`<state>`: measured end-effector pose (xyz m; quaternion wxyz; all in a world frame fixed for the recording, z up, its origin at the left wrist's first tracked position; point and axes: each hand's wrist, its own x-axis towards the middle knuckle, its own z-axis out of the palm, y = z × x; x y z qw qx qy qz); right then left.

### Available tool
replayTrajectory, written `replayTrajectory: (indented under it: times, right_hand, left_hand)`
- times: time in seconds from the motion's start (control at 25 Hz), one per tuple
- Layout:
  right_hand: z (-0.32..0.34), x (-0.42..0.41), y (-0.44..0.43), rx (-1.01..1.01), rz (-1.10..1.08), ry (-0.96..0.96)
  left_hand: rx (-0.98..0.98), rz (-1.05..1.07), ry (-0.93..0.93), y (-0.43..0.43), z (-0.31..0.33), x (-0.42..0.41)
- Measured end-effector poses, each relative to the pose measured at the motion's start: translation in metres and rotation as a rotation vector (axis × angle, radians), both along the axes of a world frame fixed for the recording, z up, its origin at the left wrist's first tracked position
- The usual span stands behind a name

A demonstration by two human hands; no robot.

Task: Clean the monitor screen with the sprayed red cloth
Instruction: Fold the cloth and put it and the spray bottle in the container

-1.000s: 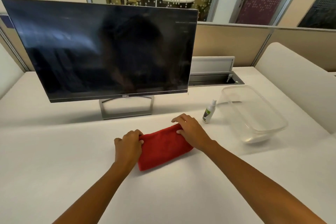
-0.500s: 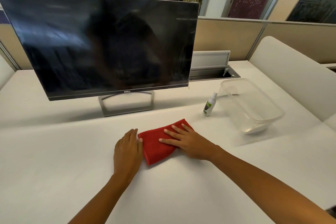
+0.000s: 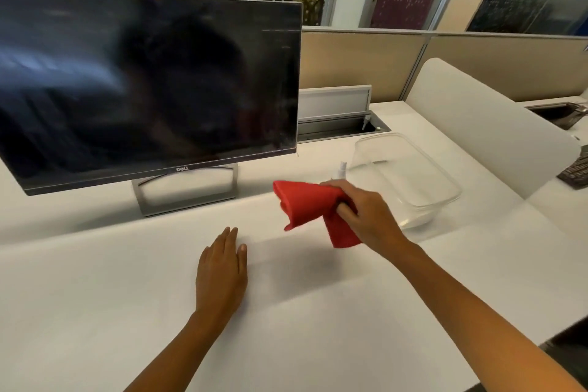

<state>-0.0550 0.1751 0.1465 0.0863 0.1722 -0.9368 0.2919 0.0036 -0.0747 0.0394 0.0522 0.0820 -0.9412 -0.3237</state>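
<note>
A black monitor (image 3: pixel 143 83) stands on a silver stand (image 3: pixel 186 191) at the back left of the white desk (image 3: pixel 95 296); its dark screen is off. My right hand (image 3: pixel 369 216) grips a folded red cloth (image 3: pixel 308 204) and holds it in the air above the desk, right of the monitor stand and below the screen's lower right corner. My left hand (image 3: pixel 222 274) lies flat on the desk, palm down, fingers together, holding nothing. The cloth does not touch the screen.
A clear plastic container (image 3: pixel 404 175) sits on the desk to the right. A small white spray bottle (image 3: pixel 342 167) stands just behind the cloth, mostly hidden. A cable tray (image 3: pixel 343 124) lies open behind, and a white divider (image 3: pixel 483 124) bounds the right side.
My right hand has picked the red cloth up off the desk and lifted it up and to the right. My left hand has let go of it and rests flat.
</note>
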Motion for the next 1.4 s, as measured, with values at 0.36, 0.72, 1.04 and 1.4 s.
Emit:
replayTrajectory:
  times: [0.36,0.72,1.04,1.4]
  right_hand:
    - [0.047,-0.098,0.132,0.077,-0.568,0.137]
    - [-0.018,-0.152,0.149,0.634,-0.497,0.010]
    - [-0.059,-0.157,0.151,0.854,-0.140,-0.405]
    - [-0.083,-0.171,0.149,0.774,0.022,-0.539]
  left_hand:
    - [-0.084,-0.175,-0.058,0.102,-0.019,-0.050]
    - [-0.277,-0.117,0.013,0.109,-0.036,-0.049]
    - [-0.262,-0.103,-0.001,0.111,-0.032,-0.048]
    - [-0.206,-0.083,-0.003,0.113,-0.032,-0.048]
